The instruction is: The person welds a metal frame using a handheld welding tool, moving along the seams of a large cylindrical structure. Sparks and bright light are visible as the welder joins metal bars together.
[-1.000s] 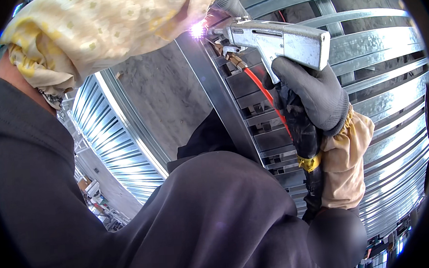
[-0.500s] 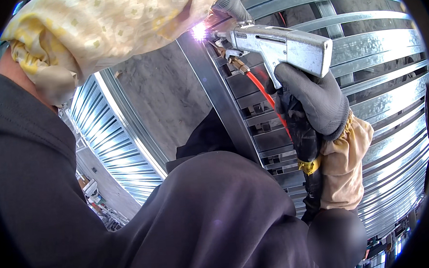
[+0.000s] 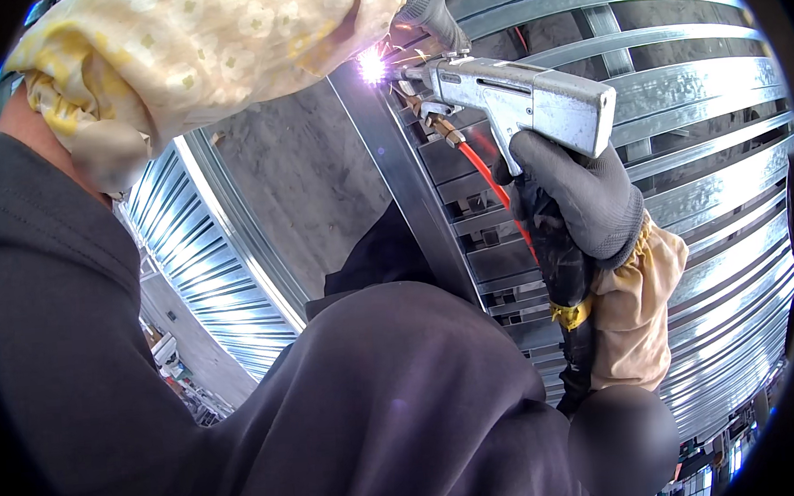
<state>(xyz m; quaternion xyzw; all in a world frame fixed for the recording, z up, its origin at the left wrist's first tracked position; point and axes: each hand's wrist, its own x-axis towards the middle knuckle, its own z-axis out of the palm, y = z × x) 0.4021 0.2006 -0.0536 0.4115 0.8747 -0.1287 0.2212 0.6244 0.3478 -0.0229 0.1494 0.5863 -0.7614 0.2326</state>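
R hand w/ weld gun, sparks

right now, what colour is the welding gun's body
The welding gun's body is silver-grey, clearest in the head view.

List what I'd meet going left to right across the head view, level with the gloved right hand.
Dark clothing, ribbed metal panel, grey floor, dark steel bar, red hose, gloved right hand, silver metal slats.

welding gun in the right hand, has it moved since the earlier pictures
Yes, the welding gun has shifted slightly lower in the picture, relative to the metal slats.
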